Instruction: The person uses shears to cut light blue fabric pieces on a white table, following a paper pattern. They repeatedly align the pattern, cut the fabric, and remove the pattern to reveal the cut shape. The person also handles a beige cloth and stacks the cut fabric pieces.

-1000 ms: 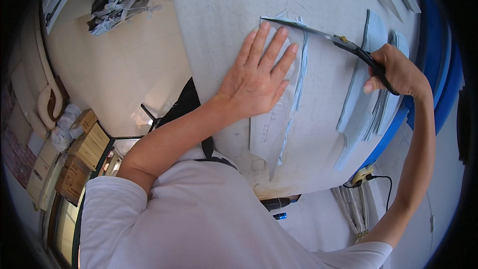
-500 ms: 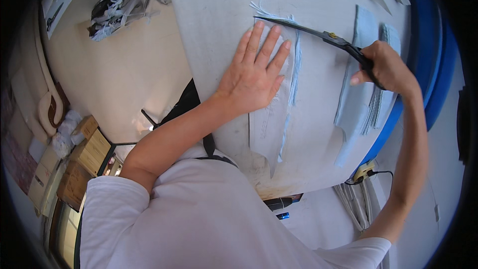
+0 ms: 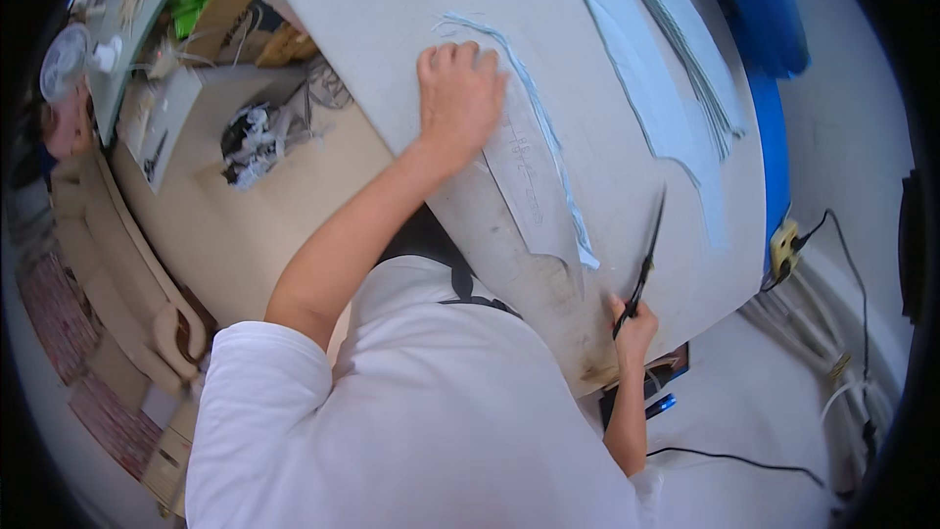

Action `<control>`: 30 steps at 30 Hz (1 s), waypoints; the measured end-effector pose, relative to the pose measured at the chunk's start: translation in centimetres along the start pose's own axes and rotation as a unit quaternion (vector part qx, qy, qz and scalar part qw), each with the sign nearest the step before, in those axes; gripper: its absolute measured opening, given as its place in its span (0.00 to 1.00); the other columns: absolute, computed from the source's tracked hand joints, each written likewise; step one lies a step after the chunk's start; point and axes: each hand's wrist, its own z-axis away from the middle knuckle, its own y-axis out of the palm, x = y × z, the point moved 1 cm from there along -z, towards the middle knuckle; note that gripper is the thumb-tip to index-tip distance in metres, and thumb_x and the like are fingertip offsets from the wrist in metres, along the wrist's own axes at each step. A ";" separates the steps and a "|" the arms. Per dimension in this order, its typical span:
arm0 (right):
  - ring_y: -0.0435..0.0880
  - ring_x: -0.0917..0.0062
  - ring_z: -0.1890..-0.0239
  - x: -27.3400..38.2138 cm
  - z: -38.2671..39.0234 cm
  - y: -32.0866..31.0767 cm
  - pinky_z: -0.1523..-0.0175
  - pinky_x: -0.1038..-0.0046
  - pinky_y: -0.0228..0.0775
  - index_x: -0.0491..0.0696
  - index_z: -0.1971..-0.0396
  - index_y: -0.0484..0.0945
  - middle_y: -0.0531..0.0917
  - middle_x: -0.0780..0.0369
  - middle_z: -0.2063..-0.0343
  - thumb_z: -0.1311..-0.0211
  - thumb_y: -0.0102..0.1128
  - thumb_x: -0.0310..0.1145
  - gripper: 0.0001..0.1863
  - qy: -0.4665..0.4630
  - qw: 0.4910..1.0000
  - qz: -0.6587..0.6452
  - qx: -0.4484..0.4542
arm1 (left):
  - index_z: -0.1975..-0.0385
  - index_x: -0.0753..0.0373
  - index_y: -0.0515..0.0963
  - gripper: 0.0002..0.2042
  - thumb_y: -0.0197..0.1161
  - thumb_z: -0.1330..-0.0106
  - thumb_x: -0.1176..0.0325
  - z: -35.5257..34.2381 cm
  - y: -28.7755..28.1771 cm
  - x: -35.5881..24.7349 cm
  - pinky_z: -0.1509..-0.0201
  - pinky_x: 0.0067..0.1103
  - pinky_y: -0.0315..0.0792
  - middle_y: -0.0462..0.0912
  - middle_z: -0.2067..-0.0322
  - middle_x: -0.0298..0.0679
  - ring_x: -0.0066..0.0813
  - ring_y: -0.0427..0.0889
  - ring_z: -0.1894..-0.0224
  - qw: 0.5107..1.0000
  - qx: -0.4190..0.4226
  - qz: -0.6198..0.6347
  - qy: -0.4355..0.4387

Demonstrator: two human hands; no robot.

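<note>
My right hand (image 3: pixel 634 329) holds black-handled scissors (image 3: pixel 647 263) near the table's front edge. Their blades point away from me and look closed, though blurred. Curled fingers of my left hand (image 3: pixel 462 93) grip the far end of a pale paper pattern piece (image 3: pixel 524 191), with the fingertips hidden. The pattern tapers to a point toward me and bears faint writing. Along its right side runs a narrow strip of light blue fabric trimmings (image 3: pixel 550 142), frayed at the far end.
Light blue cut fabric (image 3: pixel 627 64) lies on the right of the white table (image 3: pixel 392 15), beside a layered fabric stack (image 3: pixel 685 49). Something blue (image 3: pixel 774 157) borders the table's right side. A power socket (image 3: pixel 783 250) with a cord hangs there. Left below, scraps (image 3: pixel 257 142) fill a hole.
The scissors have moved from the pattern's far end back toward me. My left hand has gone from lying flat to curled. The view has shifted, and the strip now runs along the pattern's side.
</note>
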 end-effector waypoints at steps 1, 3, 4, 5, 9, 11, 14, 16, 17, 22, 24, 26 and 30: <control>0.76 0.75 0.84 -1.7 1.4 0.7 0.74 0.69 0.68 0.39 0.77 0.79 0.76 0.61 0.89 0.45 0.75 0.43 0.21 0.022 0.999 0.008 -0.030 | 0.46 0.65 0.77 0.19 0.64 0.37 0.65 -1.2 -0.3 1.0 0.36 0.43 0.61 0.76 0.45 0.48 0.48 0.72 0.43 1.000 0.014 0.012 0.009; 0.76 0.74 0.85 -4.5 3.6 1.9 0.76 0.68 0.68 0.39 0.74 0.79 0.76 0.62 0.88 0.43 0.73 0.43 0.21 0.071 0.993 0.028 -0.088 | 0.52 0.65 0.79 0.15 0.66 0.39 0.71 -3.8 -0.2 3.3 0.41 0.38 0.67 0.78 0.51 0.44 0.44 0.74 0.47 0.995 -0.065 -0.012 0.074; 0.77 0.71 0.83 -4.4 4.5 1.9 0.74 0.67 0.69 0.39 0.74 0.79 0.76 0.60 0.87 0.43 0.73 0.43 0.20 0.064 0.991 0.075 -0.089 | 0.55 0.64 0.79 0.13 0.65 0.39 0.72 -5.1 0.2 4.6 0.43 0.37 0.68 0.78 0.53 0.44 0.45 0.75 0.48 0.995 -0.042 0.010 0.087; 0.78 0.67 0.81 -3.6 5.0 1.4 0.71 0.66 0.70 0.40 0.73 0.80 0.77 0.58 0.86 0.43 0.72 0.43 0.19 0.060 0.987 0.121 -0.091 | 0.57 0.63 0.79 0.11 0.65 0.40 0.72 -6.5 0.9 5.6 0.45 0.35 0.69 0.78 0.55 0.45 0.45 0.75 0.49 0.994 -0.017 0.032 0.102; 0.81 0.58 0.70 -2.1 6.4 0.6 0.62 0.63 0.73 0.42 0.64 0.81 0.81 0.54 0.75 0.42 0.70 0.41 0.17 0.070 0.973 0.211 -0.069 | 0.63 0.63 0.79 0.06 0.63 0.39 0.74 -9.4 1.9 6.3 0.49 0.32 0.71 0.77 0.58 0.47 0.47 0.75 0.52 0.987 0.066 0.053 0.137; 0.84 0.58 0.64 -0.1 7.3 0.6 0.57 0.62 0.75 0.44 0.57 0.82 0.84 0.56 0.67 0.41 0.68 0.39 0.17 0.078 0.969 0.209 -0.107 | 0.64 0.65 0.77 0.05 0.64 0.38 0.75 -9.9 2.6 4.6 0.52 0.30 0.72 0.79 0.61 0.46 0.44 0.77 0.57 0.979 0.089 0.126 0.131; 0.83 0.61 0.61 2.7 7.5 2.4 0.53 0.63 0.75 0.44 0.53 0.80 0.84 0.56 0.62 0.39 0.67 0.37 0.18 0.071 0.981 0.022 -0.179 | 0.66 0.67 0.75 0.05 0.60 0.33 0.71 -7.5 2.6 -1.4 0.62 0.29 0.75 0.82 0.72 0.46 0.36 0.81 0.70 0.956 0.113 0.255 0.087; 0.83 0.62 0.61 5.4 6.8 3.9 0.52 0.65 0.75 0.45 0.51 0.80 0.84 0.57 0.62 0.38 0.66 0.38 0.19 0.028 0.975 -0.064 -0.211 | 0.64 0.66 0.75 0.05 0.58 0.31 0.70 -3.6 3.1 -6.5 0.64 0.25 0.75 0.81 0.73 0.40 0.24 0.79 0.70 0.886 0.242 0.392 0.042; 0.83 0.62 0.61 6.6 7.0 4.5 0.52 0.65 0.75 0.45 0.50 0.79 0.84 0.57 0.62 0.38 0.66 0.38 0.19 0.005 0.969 -0.105 -0.225 | 0.63 0.65 0.75 0.04 0.57 0.31 0.71 -0.6 1.5 -9.7 0.64 0.25 0.74 0.81 0.73 0.39 0.25 0.79 0.70 0.853 0.294 0.424 0.074; 0.83 0.62 0.56 6.6 9.9 7.5 0.47 0.66 0.74 0.45 0.48 0.78 0.84 0.53 0.60 0.38 0.64 0.37 0.20 0.034 0.985 -0.060 -0.159 | 0.61 0.65 0.76 0.11 0.65 0.43 0.76 16.1 -5.5 -15.6 0.44 0.31 0.70 0.80 0.57 0.48 0.47 0.77 0.49 0.413 0.673 0.549 0.274; 0.83 0.59 0.57 5.5 14.1 9.4 0.47 0.65 0.74 0.45 0.50 0.79 0.84 0.51 0.61 0.40 0.64 0.37 0.20 0.099 0.995 0.023 -0.012 | 0.58 0.64 0.81 0.12 0.67 0.43 0.73 15.8 -9.3 -14.6 0.39 0.34 0.69 0.80 0.51 0.50 0.50 0.76 0.43 0.263 0.769 0.429 0.394; 0.84 0.55 0.60 3.4 19.8 13.8 0.51 0.61 0.76 0.45 0.58 0.83 0.85 0.50 0.64 0.43 0.65 0.38 0.16 0.080 0.978 0.096 0.167 | 0.57 0.65 0.82 0.13 0.68 0.43 0.73 13.1 -9.9 -13.2 0.36 0.35 0.67 0.79 0.48 0.51 0.51 0.75 0.41 0.375 0.739 0.381 0.410; 0.85 0.51 0.63 0.0 28.5 21.2 0.57 0.57 0.79 0.46 0.68 0.87 0.85 0.49 0.67 0.46 0.64 0.40 0.13 0.018 0.933 0.081 0.350 | 0.61 0.70 0.81 0.11 0.63 0.45 0.81 6.4 -4.9 -5.5 0.43 0.38 0.73 0.77 0.47 0.57 0.55 0.76 0.44 0.681 0.535 0.313 0.390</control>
